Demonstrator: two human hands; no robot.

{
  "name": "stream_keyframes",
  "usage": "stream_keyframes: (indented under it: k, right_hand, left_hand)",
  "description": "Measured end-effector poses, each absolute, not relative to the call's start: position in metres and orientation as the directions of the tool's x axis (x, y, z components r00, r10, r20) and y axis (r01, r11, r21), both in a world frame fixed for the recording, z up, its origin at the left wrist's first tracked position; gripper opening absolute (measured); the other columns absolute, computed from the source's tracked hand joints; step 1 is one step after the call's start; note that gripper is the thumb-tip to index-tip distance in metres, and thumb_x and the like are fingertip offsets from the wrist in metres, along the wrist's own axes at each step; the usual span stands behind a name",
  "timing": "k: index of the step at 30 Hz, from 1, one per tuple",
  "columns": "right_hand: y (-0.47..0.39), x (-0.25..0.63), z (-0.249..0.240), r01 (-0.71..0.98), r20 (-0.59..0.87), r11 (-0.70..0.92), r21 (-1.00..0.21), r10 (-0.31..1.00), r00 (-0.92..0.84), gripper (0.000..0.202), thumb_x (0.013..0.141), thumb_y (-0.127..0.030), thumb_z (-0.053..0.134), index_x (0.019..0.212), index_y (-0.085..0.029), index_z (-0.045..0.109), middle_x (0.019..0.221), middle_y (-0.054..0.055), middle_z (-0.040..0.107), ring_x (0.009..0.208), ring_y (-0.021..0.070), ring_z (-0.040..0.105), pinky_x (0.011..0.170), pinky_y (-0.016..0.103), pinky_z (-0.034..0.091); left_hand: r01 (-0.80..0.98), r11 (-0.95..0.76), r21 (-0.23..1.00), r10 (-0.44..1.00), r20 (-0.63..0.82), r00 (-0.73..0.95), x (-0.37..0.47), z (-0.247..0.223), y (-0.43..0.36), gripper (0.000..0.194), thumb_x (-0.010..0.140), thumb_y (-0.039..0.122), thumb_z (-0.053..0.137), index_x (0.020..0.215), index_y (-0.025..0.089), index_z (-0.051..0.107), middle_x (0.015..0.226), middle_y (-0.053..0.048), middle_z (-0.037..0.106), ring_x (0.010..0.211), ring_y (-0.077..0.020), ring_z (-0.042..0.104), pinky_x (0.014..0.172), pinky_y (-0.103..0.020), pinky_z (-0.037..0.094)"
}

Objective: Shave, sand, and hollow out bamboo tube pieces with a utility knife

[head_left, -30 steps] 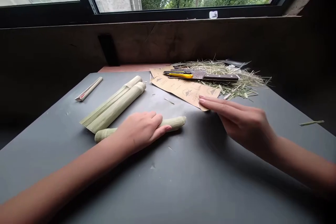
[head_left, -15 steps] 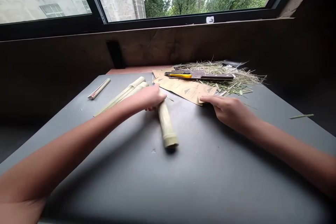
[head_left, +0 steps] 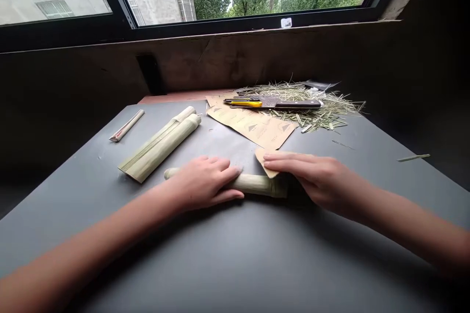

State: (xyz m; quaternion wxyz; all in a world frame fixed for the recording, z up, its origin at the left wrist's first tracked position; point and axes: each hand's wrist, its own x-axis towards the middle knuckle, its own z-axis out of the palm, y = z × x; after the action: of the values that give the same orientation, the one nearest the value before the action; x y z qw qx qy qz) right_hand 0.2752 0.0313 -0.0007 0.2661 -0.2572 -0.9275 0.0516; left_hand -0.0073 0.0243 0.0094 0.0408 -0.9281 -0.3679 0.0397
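A pale green bamboo piece lies crosswise on the grey table in front of me. My left hand is wrapped over its middle, the thumb along the near side and the fingers across the top. Between the thumb and fingers of my right hand is a small folded piece of sandpaper, just above the bamboo's right end; whether it touches cannot be made out. Behind it lies a larger tan sandpaper sheet with printed marks on its back.
Split bamboo pieces lie at the left, with a small reddish-edged piece beyond them. A yellow utility knife and a dark-handled cleaver rest on the sheet, beside a heap of bamboo shavings. A thin sliver is near the right edge.
My left hand has brought the bamboo piece nearer and turned it from lengthwise to crosswise. My right hand has drawn the small sandpaper away from the large sheet, over to the bamboo's right end.
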Motion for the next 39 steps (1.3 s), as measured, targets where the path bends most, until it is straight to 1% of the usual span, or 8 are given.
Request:
stream_keyframes:
  k: [7,13,15,22,25,32,36,39]
  right_hand:
    - [0.017,0.279,-0.013,0.268,0.482,0.959,0.09,0.193,-0.854,0.043,0.091,0.005,0.045,0.131,0.0,0.059,0.137,0.022,0.061,0.133,0.0272,0.054,0.111,0.039,0.047]
    - [0.033,0.268,-0.019,0.23,0.518,0.971,-0.068,0.232,-0.823,0.059,0.088,0.008,0.041,0.144,-0.009,0.05,0.138,0.019,0.062,0.131,0.0229,0.056,0.105,0.035,0.053]
    - [0.034,0.264,-0.021,0.269,0.521,0.956,-0.12,0.291,-0.803,0.068,0.085,0.011,0.04,0.147,-0.014,0.047,0.138,0.016,0.061,0.128,0.0224,0.059,0.103,0.035,0.055]
    - [0.026,0.262,-0.016,0.37,0.483,0.922,-0.116,0.377,-0.79,0.062,0.079,0.013,0.039,0.133,-0.01,0.061,0.136,0.016,0.064,0.124,0.0237,0.063,0.103,0.035,0.055]
    - [0.025,0.262,-0.015,0.386,0.471,0.914,-0.126,0.397,-0.788,0.059,0.08,0.013,0.038,0.131,-0.006,0.061,0.135,0.018,0.064,0.124,0.0228,0.063,0.104,0.034,0.053]
    - [0.018,0.261,-0.017,0.289,0.521,0.957,0.007,0.243,-0.818,0.055,0.091,0.005,0.045,0.143,-0.008,0.05,0.135,0.019,0.064,0.128,0.0258,0.058,0.104,0.038,0.054]
    - [0.015,0.256,-0.014,0.331,0.521,0.942,-0.062,0.313,-0.794,0.059,0.086,0.008,0.041,0.14,-0.011,0.056,0.133,0.016,0.066,0.123,0.0234,0.063,0.1,0.034,0.056]
    - [0.018,0.253,-0.009,0.368,0.461,0.91,-0.19,0.414,-0.785,0.065,0.075,0.012,0.039,0.13,-0.013,0.064,0.133,0.012,0.067,0.119,0.0213,0.066,0.098,0.03,0.057]
  left_hand:
    - [0.874,-0.486,-0.002,0.85,-0.234,0.473,-0.009,0.023,-0.003,0.051,0.099,0.063,0.026,0.085,0.023,0.053,0.073,-0.002,0.063,0.062,-0.021,0.058,0.05,-0.03,0.027]
    - [0.886,-0.201,0.418,0.762,-0.502,0.409,-0.021,0.047,0.006,0.059,0.097,0.068,0.025,0.07,0.023,0.052,0.066,0.002,0.062,0.055,-0.0146,0.054,0.049,-0.026,0.034]
    - [0.902,-0.22,0.37,0.775,-0.496,0.392,-0.019,0.045,0.002,0.059,0.097,0.067,0.025,0.071,0.023,0.053,0.066,0.001,0.063,0.054,-0.0154,0.055,0.048,-0.027,0.033]
    - [0.798,-0.542,-0.264,0.834,-0.056,0.548,-0.001,0.017,-0.025,0.052,0.104,0.051,0.024,0.085,0.02,0.061,0.07,-0.007,0.064,0.058,-0.0238,0.06,0.05,-0.034,0.019]
    - [0.825,-0.529,-0.2,0.849,-0.112,0.517,-0.005,0.02,-0.014,0.056,0.102,0.058,0.023,0.084,0.021,0.062,0.07,-0.007,0.065,0.06,-0.0236,0.061,0.05,-0.033,0.023]
    - [0.914,0.029,0.406,0.696,-0.664,0.273,-0.041,0.047,0.019,0.068,0.088,0.081,0.027,0.07,0.025,0.061,0.066,-0.001,0.067,0.053,-0.0185,0.059,0.048,-0.028,0.04]
    - [0.932,-0.133,0.337,0.755,-0.575,0.315,-0.033,0.044,0.005,0.064,0.092,0.075,0.027,0.066,0.024,0.056,0.062,-0.003,0.064,0.05,-0.0179,0.054,0.046,-0.028,0.032]
    - [0.907,-0.421,-0.008,0.853,-0.342,0.393,-0.015,0.037,-0.018,0.058,0.096,0.066,0.025,0.072,0.023,0.057,0.055,-0.005,0.058,0.044,-0.0195,0.049,0.046,-0.032,0.018]
